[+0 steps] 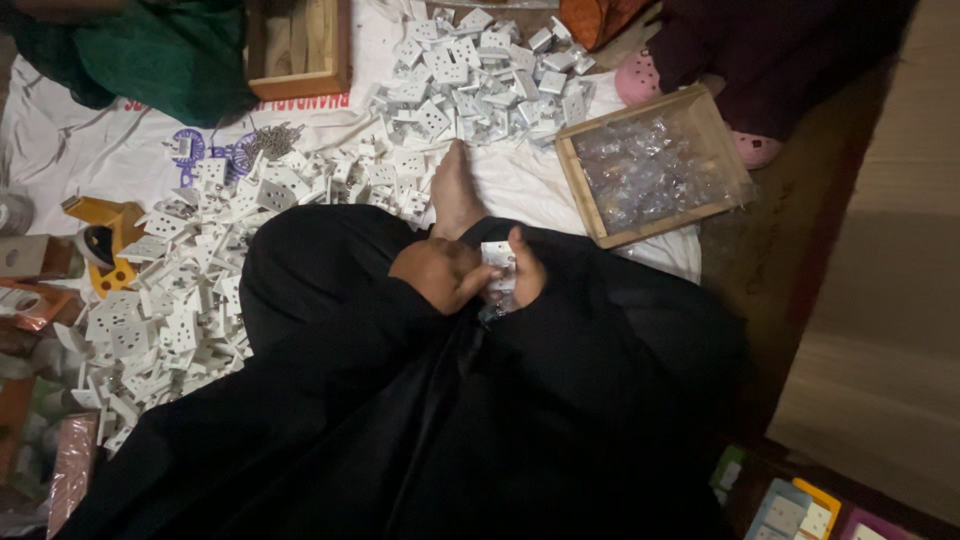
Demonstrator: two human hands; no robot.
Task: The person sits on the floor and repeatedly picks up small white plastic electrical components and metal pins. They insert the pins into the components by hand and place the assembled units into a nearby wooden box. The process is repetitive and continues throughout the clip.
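Near the centre of the view, both hands meet over a lap draped in black cloth [400, 420]. The left hand [440, 273] is curled, its fingers closed against the near side of a small white socket plate [498, 262], while the right hand [527, 268] grips the plate's far edge, thumb pointing up toward 12 o'clock. A bare foot [455, 195] pokes out just above the hands at 12 o'clock. A big heap of white socket plates [190, 270] spreads at 9 o'clock on a white sheet [80, 150], and a second heap [480, 70] lies at 12 o'clock. At 2 o'clock sits a wooden tray [585, 195] of clear little bags. A yellow tool [105, 235] lies at far 9 o'clock.
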